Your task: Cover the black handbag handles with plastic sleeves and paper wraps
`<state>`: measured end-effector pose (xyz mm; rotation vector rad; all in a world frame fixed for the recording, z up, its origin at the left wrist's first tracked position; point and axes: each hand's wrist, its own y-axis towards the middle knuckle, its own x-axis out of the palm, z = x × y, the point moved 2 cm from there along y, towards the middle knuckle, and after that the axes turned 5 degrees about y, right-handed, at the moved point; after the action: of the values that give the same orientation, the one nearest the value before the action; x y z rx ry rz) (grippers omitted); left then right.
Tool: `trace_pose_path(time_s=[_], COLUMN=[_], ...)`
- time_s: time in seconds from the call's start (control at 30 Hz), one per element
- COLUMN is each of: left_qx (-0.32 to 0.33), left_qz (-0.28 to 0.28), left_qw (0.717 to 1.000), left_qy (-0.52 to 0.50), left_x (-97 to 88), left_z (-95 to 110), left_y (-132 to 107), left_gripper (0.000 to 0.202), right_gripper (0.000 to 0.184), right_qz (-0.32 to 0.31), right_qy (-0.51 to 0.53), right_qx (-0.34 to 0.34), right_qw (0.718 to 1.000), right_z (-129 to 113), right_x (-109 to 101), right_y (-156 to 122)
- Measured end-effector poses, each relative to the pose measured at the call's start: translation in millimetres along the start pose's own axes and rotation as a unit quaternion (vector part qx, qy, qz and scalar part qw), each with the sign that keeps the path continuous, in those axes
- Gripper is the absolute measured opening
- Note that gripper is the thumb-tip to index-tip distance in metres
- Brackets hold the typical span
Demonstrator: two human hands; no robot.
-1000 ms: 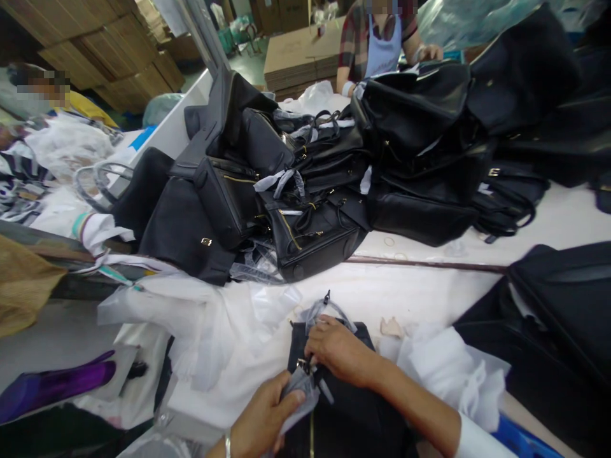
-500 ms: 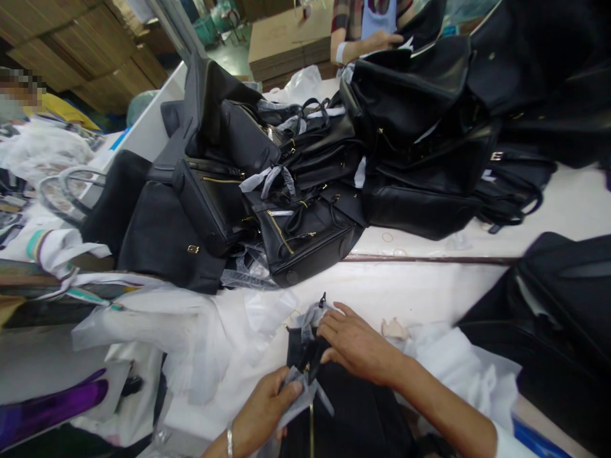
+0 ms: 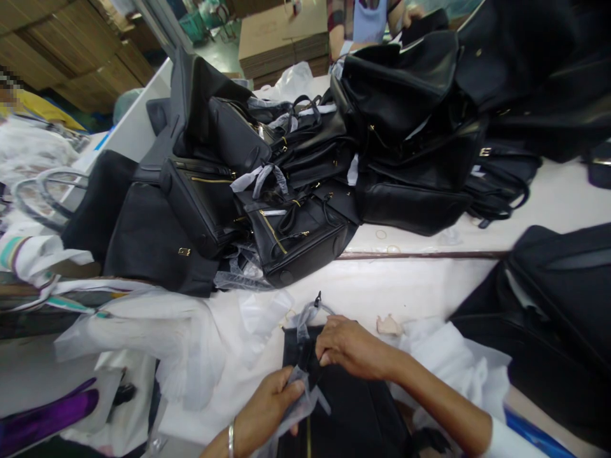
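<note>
A black bag [image 3: 353, 416] with a gold zipper lies on the white table below my hands. My left hand [image 3: 270, 404], with a bangle on the wrist, pinches clear plastic film [image 3: 305, 407] at the bag's left side. A plastic-wrapped strap [image 3: 304, 324] with a small dark clip at its end rises from the bag's top edge. My right hand [image 3: 356, 348] is beside this strap over the upper part of the bag. Its fingers are curled and pressed together; whatever they grip is hidden.
Many black bags [image 3: 305, 248] are heaped across the table. White wrapping film [image 3: 191, 343] lies to the left, crumpled white sheets [image 3: 449, 356] to the right. Another black bag [image 3: 558, 299] stands at the right edge. A co-worker [image 3: 367, 22] handles a black bag across the table.
My right hand has drawn its fingers in from spread to curled, moving slightly down off the strap. My left hand keeps its hold on the plastic film. The view has shifted slightly.
</note>
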<state>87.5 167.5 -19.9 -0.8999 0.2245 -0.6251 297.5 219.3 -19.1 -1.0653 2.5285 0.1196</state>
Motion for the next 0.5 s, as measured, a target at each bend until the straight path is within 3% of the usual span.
trace_pose_path(time_s=[0.2, 0.37, 0.5], left_qx=[0.020, 0.017, 0.015], left_qz=[0.032, 0.045, 0.055], left_qw=[0.999, 0.999, 0.998], left_qy=[0.001, 0.013, 0.025], left_x=[9.9, 3.9, 2.5], left_z=[-1, 1, 1], left_y=[4, 4, 9], left_gripper=[0.034, 0.031, 0.029], right_gripper=[0.006, 0.010, 0.007], right_qz=[-0.031, 0.033, 0.016], right_qy=[-0.023, -0.054, -0.076], right_qx=[0.004, 0.039, 0.043], right_qw=[0.999, 0.997, 0.996], right_z=[-7, 1, 7], right_x=[26, 7, 7], right_y=[2, -3, 0])
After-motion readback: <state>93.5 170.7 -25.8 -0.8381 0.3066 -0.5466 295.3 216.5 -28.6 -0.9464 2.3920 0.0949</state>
